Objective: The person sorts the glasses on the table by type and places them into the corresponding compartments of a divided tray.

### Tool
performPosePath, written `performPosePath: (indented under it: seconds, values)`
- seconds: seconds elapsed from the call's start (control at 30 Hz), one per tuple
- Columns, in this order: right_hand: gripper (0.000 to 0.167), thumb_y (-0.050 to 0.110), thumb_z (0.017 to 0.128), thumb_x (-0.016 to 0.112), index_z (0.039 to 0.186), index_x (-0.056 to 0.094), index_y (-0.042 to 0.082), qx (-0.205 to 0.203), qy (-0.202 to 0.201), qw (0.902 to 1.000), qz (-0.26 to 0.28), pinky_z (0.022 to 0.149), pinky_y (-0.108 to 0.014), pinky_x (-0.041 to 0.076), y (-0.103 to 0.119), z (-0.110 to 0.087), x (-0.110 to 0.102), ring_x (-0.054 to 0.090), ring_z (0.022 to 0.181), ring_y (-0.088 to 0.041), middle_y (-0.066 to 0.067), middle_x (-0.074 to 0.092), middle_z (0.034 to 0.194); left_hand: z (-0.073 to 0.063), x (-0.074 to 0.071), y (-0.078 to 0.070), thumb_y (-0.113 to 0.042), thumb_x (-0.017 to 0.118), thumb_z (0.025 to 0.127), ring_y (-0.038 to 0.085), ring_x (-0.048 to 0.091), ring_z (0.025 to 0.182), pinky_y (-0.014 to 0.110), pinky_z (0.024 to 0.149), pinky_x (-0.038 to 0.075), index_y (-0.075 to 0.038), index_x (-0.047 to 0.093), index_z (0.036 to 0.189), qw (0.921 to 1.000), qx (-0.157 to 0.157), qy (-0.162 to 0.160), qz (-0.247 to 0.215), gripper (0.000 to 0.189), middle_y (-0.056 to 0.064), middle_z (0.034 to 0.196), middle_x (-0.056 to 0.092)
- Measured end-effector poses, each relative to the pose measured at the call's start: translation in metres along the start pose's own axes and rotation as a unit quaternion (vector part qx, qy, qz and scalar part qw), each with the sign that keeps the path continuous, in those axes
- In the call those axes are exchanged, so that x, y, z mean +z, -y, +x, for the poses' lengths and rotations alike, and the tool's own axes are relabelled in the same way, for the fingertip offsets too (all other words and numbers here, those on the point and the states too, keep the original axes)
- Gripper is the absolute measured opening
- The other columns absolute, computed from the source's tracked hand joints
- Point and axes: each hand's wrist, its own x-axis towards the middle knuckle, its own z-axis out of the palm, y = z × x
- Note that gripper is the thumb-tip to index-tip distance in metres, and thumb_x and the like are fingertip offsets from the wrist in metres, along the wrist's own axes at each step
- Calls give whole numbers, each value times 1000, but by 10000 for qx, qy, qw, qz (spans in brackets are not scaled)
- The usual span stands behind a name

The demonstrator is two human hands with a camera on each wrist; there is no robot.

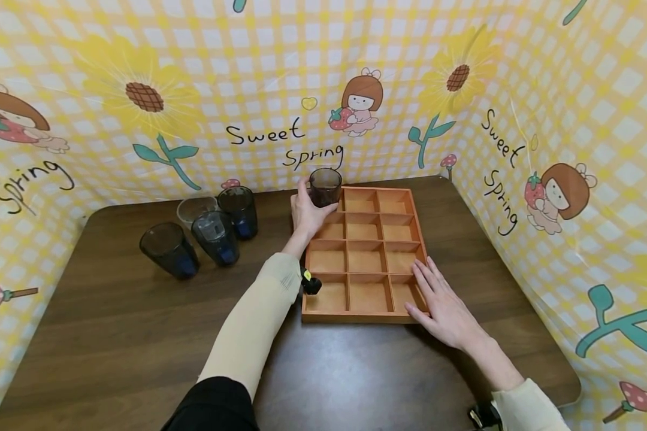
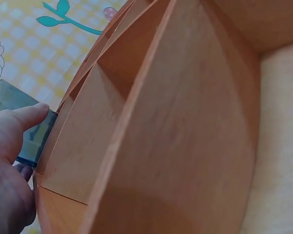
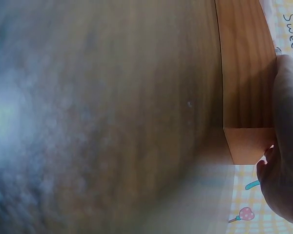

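Dark glass [image 1: 326,188] in left hand [image 1: 307,215], at divided tray's [image 1: 356,319] corner

left fingers [image 1: 302,191] round dark glass [image 1: 325,189] | right fingers [image 1: 423,278] on wooden tray [image 1: 356,319], right edge | four more glasses [image 1: 214,238] at left
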Motion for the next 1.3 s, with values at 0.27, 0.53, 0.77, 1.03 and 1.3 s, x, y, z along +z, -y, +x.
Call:
performPosePath:
  seconds: [0.27, 0.53, 0.77, 1.03, 1.3]
  values:
    - [85, 37, 106, 70, 171, 31, -2, 15, -44, 10000, 30, 137, -53, 26, 1, 2, 1, 20, 170, -45, -23, 33, 178, 15, 2, 33, -45, 88, 93, 38, 46, 152, 61, 124, 41, -25, 27, 172, 9986, 375, 378, -54, 101, 14, 158, 59]
    - [85, 37, 106, 69, 170, 31, -4, 80, 58, 9999, 130, 128, -68, 35, 6, 4, 5, 18, 170, -45, -22, 32, 179, -19, -36, 11, -44, 77, 101, 38, 41, 161, 57, 131, 37, -13, 26, 173, 9924, 514, 1102, -187, 94, 23, 172, 42]
    - [85, 38, 106, 70, 170, 33, -4, -31, -1, 10000, 52, 136, -56, 28, 7, 3, 5, 21, 169, -46, -22, 34, 178, -69, -75, 12, -39, 74, 105, 37, 41, 162, 56, 134, 35, -11, 34, 171, 9891, 918, 1154, -51, 82, 18, 175, 41]
    - [87, 40, 105, 71, 170, 32, -2, 16, 36, 10000, 2, 140, -41, 14, 8, 1, 3, 21, 170, -45, -21, 34, 178, -115, -125, 5, -24, 74, 107, 38, 46, 158, 59, 131, 37, -12, 44, 166, 9920, 966, 779, 228, 67, 16, 169, 50]
    - [87, 41, 106, 70, 171, 32, -2, 109, 66, 9999, 20, 139, -34, 7, 7, -3, -1, 18, 170, -45, -21, 33, 178, -152, -180, 14, -18, 74, 107, 39, 58, 147, 62, 122, 46, -14, 55, 159, 9957, 853, 298, 202, 57, 18, 156, 62]
